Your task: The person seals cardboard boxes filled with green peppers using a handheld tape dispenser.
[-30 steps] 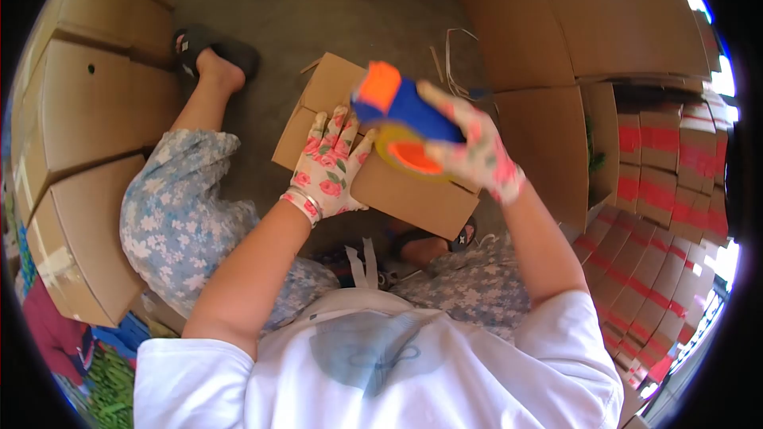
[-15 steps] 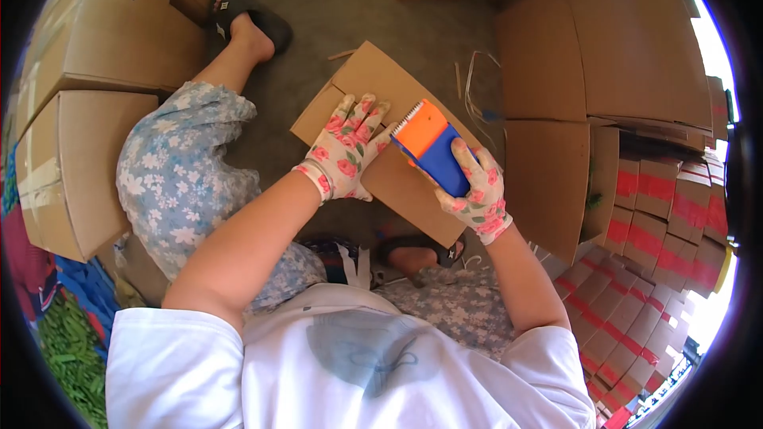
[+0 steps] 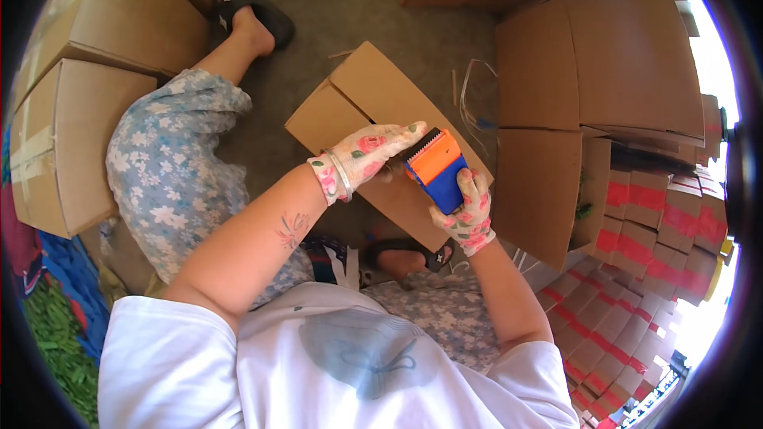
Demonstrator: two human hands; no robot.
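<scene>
Grey concrete floor runs under us, crowded on every side with cardboard. We sit on it with one leg stretched out to the left, a dark sandal on that foot, and flowered trousers over the knee. Stacked cartons stand at our left, taller flat cartons at our right, and beyond those a fan of small boxes with red bands slopes away toward the bright edge. A loose strap lies on the floor just beside the big cartons.

Between our knees lies the box, brown and closed, turned at an angle to us. Our left hand (in a rose-print glove) lies flat along the top of the box, fingers straight and close together, their tips near the toothed edge of the dispenser. Our right hand, gloved the same, is wrapped around the blue body of that dispenser, fingers curled tight on it. The orange plate and its serrated blade face up and away from us, and the tool sits low over the near right part of the box, touching or very nearly touching the cardboard; we cannot tell which. Tape itself is not clear to us at this angle.
</scene>
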